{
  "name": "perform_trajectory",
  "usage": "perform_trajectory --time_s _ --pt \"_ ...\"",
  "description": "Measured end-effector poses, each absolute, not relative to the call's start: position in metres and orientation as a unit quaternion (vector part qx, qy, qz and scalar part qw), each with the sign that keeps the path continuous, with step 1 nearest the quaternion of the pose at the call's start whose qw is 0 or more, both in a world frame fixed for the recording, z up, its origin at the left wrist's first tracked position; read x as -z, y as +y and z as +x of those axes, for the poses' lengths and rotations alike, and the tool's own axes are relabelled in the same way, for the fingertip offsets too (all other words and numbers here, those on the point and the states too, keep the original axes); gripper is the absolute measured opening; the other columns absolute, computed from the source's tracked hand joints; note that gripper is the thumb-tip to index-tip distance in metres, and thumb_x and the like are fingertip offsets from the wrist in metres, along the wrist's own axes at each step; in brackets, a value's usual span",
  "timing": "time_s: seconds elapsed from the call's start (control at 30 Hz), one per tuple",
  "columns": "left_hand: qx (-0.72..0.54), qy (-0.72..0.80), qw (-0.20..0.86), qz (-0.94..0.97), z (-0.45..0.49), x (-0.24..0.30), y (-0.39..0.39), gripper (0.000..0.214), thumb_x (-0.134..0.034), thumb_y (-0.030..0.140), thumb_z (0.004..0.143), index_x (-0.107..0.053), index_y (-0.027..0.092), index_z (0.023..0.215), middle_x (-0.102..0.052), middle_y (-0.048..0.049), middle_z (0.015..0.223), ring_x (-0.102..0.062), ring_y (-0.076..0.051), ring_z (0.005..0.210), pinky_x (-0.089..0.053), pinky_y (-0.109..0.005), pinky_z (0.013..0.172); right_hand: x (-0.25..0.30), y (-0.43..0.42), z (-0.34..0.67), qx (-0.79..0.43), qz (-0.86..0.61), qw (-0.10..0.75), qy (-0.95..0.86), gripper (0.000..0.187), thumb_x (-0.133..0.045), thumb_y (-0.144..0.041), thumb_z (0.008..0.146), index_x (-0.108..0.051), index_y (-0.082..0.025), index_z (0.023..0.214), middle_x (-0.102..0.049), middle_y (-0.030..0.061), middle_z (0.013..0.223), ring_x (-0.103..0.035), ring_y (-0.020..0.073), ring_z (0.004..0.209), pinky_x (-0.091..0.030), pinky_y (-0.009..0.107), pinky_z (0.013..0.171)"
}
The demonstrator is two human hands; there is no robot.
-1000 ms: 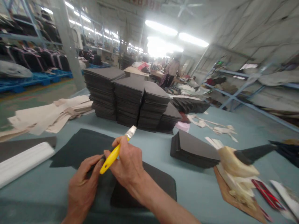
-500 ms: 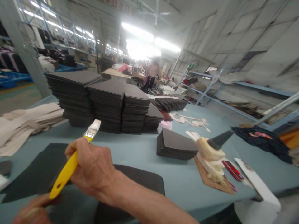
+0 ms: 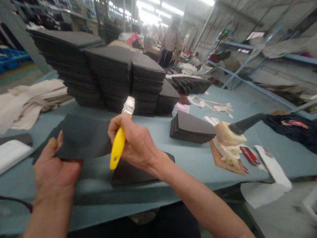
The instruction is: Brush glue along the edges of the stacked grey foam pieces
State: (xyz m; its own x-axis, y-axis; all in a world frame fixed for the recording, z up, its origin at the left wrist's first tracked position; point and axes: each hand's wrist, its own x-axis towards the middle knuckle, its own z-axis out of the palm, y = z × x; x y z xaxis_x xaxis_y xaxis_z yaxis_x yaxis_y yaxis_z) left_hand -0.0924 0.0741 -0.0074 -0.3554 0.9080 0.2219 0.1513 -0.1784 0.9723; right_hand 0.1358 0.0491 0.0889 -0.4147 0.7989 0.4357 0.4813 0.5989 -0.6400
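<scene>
My right hand (image 3: 135,143) is closed round a yellow-handled brush (image 3: 120,140) whose white bristles point up and away. My left hand (image 3: 53,168) holds the near edge of a dark sheet (image 3: 81,137), thumb on top, and lifts it slightly off the blue-grey table (image 3: 195,158). A second dark piece (image 3: 128,173) lies flat on the table under my right wrist. The brush hangs just above the lifted sheet's right end.
Tall stacks of dark sheets (image 3: 109,69) stand behind. A smaller dark pile (image 3: 192,127) lies to the right, beside a glue-caked pot with a black handle (image 3: 231,135) on a brown board. Beige cloth (image 3: 27,100) at the left. A person (image 3: 170,39) stands far back.
The view has tipped down and moved back. My left hand has come into view and raised the dark sheet's edge. The brush has turned more upright in my right hand.
</scene>
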Motion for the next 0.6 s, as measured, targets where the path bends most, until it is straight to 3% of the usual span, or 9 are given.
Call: perform_trajectory --time_s 0.1,0.17,0.3,0.43,0.6 --pt "-0.667 0.540 0.434 0.275 -0.077 0.010 0.075 0.020 -0.063 0.035 0.089 -0.071 0.022 0.102 -0.082 0.0005 0.105 -0.074 -0.017 0.112 -0.064 -0.029 0.101 -0.077 0.052 0.163 -0.231 -0.408 0.423 -0.776 0.011 -0.056 -0.021 0.097 -0.050 -0.025 0.105 -0.067 -0.0041 0.090 -0.061 0.0131 0.068 -0.043 0.028 0.067" --pt "-0.649 0.532 0.490 0.235 -0.065 0.010 0.070 0.018 -0.072 0.031 0.085 -0.072 0.020 0.099 -0.082 -0.0016 0.104 -0.075 -0.016 0.099 -0.065 -0.026 0.091 -0.068 0.052 0.173 -0.238 -0.419 0.437 -0.759 0.012 -0.058 -0.024 0.094 -0.050 -0.025 0.103 -0.063 -0.0049 0.084 -0.056 0.0134 0.064 -0.041 0.029 0.066" --pt "-0.594 0.531 0.565 0.215 -0.047 0.008 0.059 0.025 -0.082 0.039 0.085 -0.075 0.016 0.092 -0.082 -0.0108 0.100 -0.076 -0.019 0.089 -0.065 -0.025 0.074 -0.054 0.053 0.177 -0.247 -0.431 0.458 -0.737 0.013 -0.059 -0.028 0.094 -0.048 -0.026 0.101 -0.056 -0.0060 0.078 -0.050 0.0140 0.062 -0.038 0.029 0.064" --pt "-0.564 0.558 0.568 0.220 -0.045 0.007 0.057 0.029 -0.093 0.021 0.068 -0.078 0.016 0.093 -0.081 -0.0067 0.093 -0.074 -0.015 0.082 -0.061 -0.018 0.070 -0.050 0.057 0.168 -0.250 -0.422 0.466 -0.736 0.013 -0.059 -0.028 0.095 -0.047 -0.027 0.101 -0.054 -0.0061 0.078 -0.049 0.0141 0.062 -0.037 0.029 0.063" --pt "-0.535 0.584 0.559 0.246 -0.048 0.003 0.060 0.035 -0.092 0.015 0.063 -0.081 0.016 0.097 -0.080 -0.0043 0.088 -0.071 -0.013 0.074 -0.056 -0.016 0.061 -0.058 0.060 0.161 -0.216 -0.383 0.499 -0.747 0.014 -0.059 -0.023 0.096 -0.047 -0.027 0.101 -0.058 -0.0040 0.088 -0.052 0.0136 0.067 -0.045 0.028 0.067"
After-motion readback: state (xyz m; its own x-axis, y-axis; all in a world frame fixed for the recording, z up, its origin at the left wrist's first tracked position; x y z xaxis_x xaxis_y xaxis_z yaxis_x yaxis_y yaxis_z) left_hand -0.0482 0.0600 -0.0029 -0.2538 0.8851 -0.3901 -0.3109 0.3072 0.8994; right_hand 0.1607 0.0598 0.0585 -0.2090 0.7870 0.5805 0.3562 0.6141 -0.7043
